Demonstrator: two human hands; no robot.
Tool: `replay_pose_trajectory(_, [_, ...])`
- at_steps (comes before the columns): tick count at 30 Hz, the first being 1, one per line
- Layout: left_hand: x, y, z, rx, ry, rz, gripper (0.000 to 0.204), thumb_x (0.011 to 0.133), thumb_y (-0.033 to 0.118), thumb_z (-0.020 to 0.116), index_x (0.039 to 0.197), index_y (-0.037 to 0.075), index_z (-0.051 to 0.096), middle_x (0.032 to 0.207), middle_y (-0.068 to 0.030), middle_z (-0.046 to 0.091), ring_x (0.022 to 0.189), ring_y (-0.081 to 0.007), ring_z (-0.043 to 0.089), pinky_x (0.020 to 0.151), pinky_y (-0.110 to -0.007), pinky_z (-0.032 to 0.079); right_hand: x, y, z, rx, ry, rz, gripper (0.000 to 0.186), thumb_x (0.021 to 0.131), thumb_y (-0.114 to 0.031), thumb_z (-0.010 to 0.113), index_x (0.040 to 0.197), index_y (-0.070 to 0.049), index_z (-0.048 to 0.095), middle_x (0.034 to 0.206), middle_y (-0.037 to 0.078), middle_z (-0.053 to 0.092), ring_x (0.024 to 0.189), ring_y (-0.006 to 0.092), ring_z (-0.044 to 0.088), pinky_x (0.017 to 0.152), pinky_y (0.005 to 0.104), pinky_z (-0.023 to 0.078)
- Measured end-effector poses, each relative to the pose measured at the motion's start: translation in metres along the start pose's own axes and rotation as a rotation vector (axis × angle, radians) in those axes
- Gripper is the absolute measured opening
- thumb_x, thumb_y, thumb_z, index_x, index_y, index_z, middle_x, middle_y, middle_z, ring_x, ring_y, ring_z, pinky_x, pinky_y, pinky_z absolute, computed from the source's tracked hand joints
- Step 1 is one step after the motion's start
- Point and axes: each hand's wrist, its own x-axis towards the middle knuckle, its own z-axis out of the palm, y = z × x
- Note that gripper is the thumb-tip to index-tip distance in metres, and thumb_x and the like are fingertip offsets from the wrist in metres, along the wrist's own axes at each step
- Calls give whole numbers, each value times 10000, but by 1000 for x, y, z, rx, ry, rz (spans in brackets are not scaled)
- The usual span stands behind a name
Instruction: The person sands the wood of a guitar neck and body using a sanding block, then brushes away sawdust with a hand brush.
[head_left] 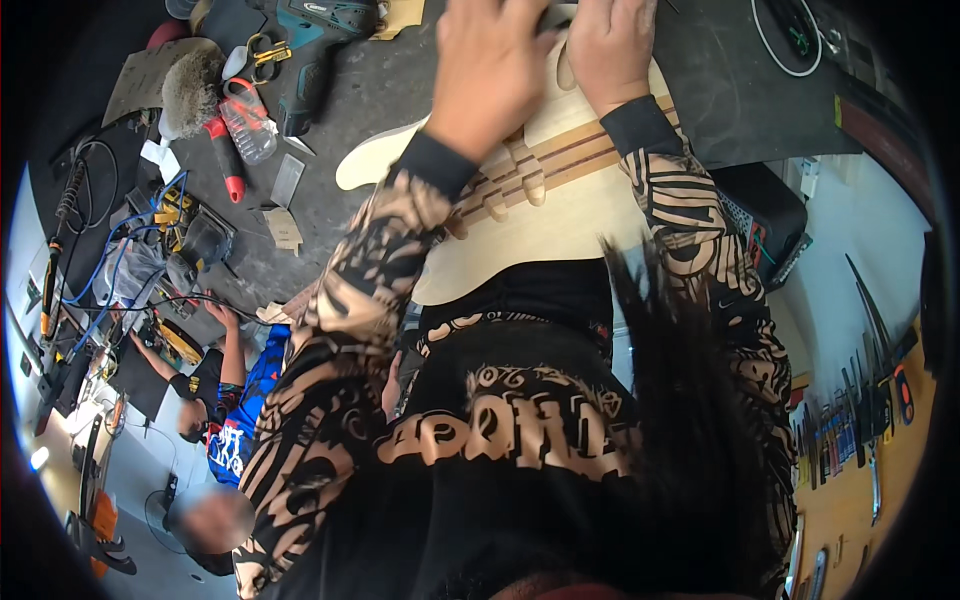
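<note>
An electric guitar body (pixel 575 222) of pale wood, with darker brown stripes along its middle and carved-out pockets, lies across the near edge of the workbench, close against my front. My left hand (pixel 490 75) is over its far left part, slightly blurred, and its fingers run up to the top edge of the picture. Beside it on the right, my right hand (pixel 610 50) rests at the far end of the body. Its fingertips are cut off by the top edge too. Whatever either hand may hold cannot be made out.
On the dark workbench (pixel 350 105) to the left lie a cordless drill (pixel 315 50), yellow-handled scissors (pixel 267 58), a brush (pixel 192 92), a clear plastic bottle (pixel 248 130) and cables. A white cable loop (pixel 785 45) lies far right. Hand tools (pixel 850 410) hang at right. Other people (pixel 225 410) are at lower left.
</note>
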Motion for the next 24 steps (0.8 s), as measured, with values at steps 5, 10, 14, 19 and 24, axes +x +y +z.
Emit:
replay_pose_trajectory(5, [-79,-8,-32,-21,-74,-149,442,997,105,778,1375,-63,625,1220,-236,618,1153,-440,581,1018,-542,478,5,5,-14,-11,37,35,295,1194,-185,480,1342,34,610,1277,240,646,1197,415,616,1077,474,470])
replay_pose_trajectory(10, [36,-3,-9,-257,-166,-18,302,1033,116,661,1293,-31,611,1149,-272,610,1105,-477,590,990,-532,486,-1,0,-2,41,6,27,295,1195,-185,485,1356,30,608,1273,242,653,1195,419,621,1075,471,476])
replay_pose_trajectory(14, [-58,-40,-51,-298,-231,-208,432,1057,207,741,1408,-18,628,1256,-225,646,1234,-453,590,1077,-515,483,1,7,3,106,59,36,266,1182,-165,516,1339,25,617,1275,244,666,1209,422,634,1065,465,490])
replay_pose_trajectory(19, [-134,-38,-102,-495,211,-523,453,1116,147,676,1515,-8,528,1476,-185,616,1362,-307,593,1212,-417,432,-9,-1,-13,-105,-435,-81,222,1077,-223,646,1198,-49,711,1206,156,694,1197,400,633,1073,534,476])
replay_pose_trajectory(24, [-155,-24,-131,-1099,643,-876,426,1176,204,555,1553,22,472,1420,-220,665,1263,-282,665,1140,-432,510,-47,-38,-15,-396,-723,-498,440,1050,-369,712,1401,-104,712,1442,83,682,1471,321,547,1277,591,361])
